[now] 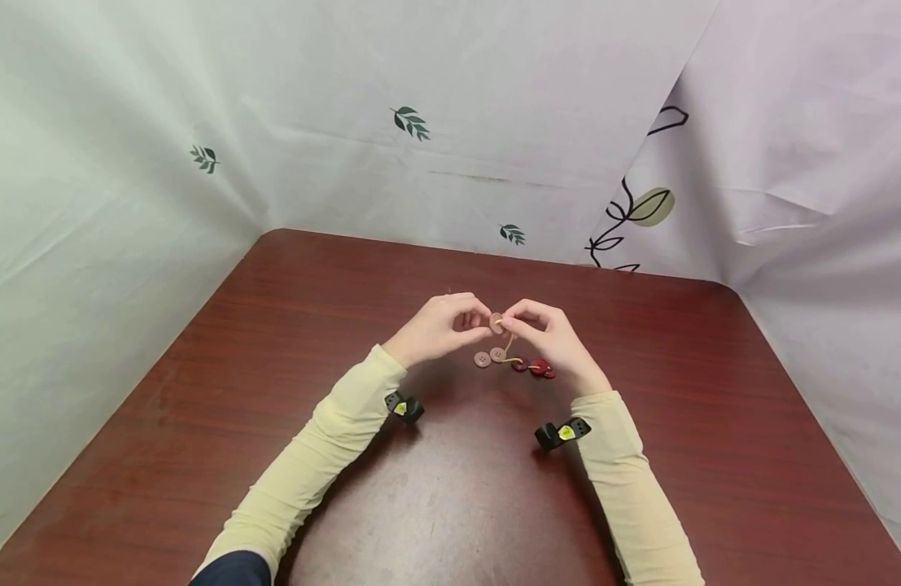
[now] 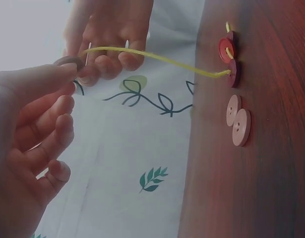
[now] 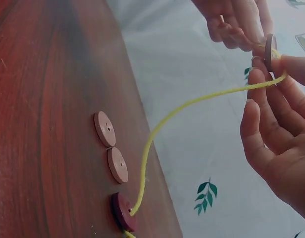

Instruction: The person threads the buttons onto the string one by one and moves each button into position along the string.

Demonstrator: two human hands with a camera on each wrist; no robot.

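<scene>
My left hand (image 1: pixel 446 325) pinches the edge of a pinkish-brown round button (image 1: pixel 496 323), raised above the table. From the other side my right hand (image 1: pixel 553 334) holds the same button between thumb and finger. A yellow cord (image 3: pixel 192 101) passes at this button and sags down to the table; the fingers partly hide its end. There it runs through a dark red button (image 3: pixel 123 212) and on to a bright red button (image 2: pixel 225 49) and another dark one. Beside the cord lie two loose pale pink buttons, one (image 2: pixel 241 127) slightly overlapping the other (image 2: pixel 233 110) in the left wrist view.
The reddish-brown wooden table (image 1: pixel 201 391) has rounded far corners. White cloth (image 1: pixel 333 98) with leaf prints hangs behind it and along both sides. Each sleeve carries a small black wrist device, one on the left (image 1: pixel 404 407) and one on the right (image 1: pixel 562 433).
</scene>
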